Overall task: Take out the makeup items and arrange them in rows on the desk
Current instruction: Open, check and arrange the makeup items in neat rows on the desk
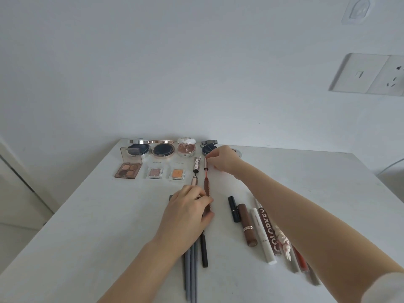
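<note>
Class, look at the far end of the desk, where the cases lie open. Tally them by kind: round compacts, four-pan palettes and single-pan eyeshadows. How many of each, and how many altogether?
Round compacts: 4
Four-pan palettes: 1
Single-pan eyeshadows: 2
Total: 7

I face a plain white wall (175,62), evenly lit, no hard shadows; a white socket plate (369,73) is mounted on it at my right; above that, a clear stick-on hook (358,9); the white desk (87,237) stands against the wall; pale floor (19,211) shows at my left.
</note>
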